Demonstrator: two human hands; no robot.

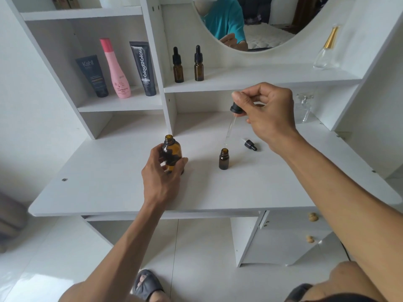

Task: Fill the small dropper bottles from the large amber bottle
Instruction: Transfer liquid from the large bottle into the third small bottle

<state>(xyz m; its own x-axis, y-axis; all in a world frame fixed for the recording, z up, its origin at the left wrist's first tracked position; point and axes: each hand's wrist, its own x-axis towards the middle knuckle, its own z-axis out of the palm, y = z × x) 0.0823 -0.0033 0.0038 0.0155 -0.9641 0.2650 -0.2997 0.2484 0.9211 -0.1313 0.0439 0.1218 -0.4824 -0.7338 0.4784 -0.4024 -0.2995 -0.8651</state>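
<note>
The large amber bottle [172,149] stands uncapped on the white tabletop [109,188], and my left hand [162,175] grips its lower body. A small amber bottle [224,159] stands open to its right. My right hand [266,112] pinches the black bulb of a long glass dropper [231,127], whose tip hangs just above the small bottle's mouth. A small black dropper cap [250,145] lies on the tabletop behind the small bottle. Two capped dropper bottles, one to the left [178,66] and one to the right [198,64], stand on the middle shelf.
On the left shelf stand a dark tube [93,76], a pink bottle [116,70] and a black tube [144,69]. A clear perfume bottle [326,51] sits on the right of the shelf under the round mirror [250,22]. Clear glass items [306,105] lie at the back right.
</note>
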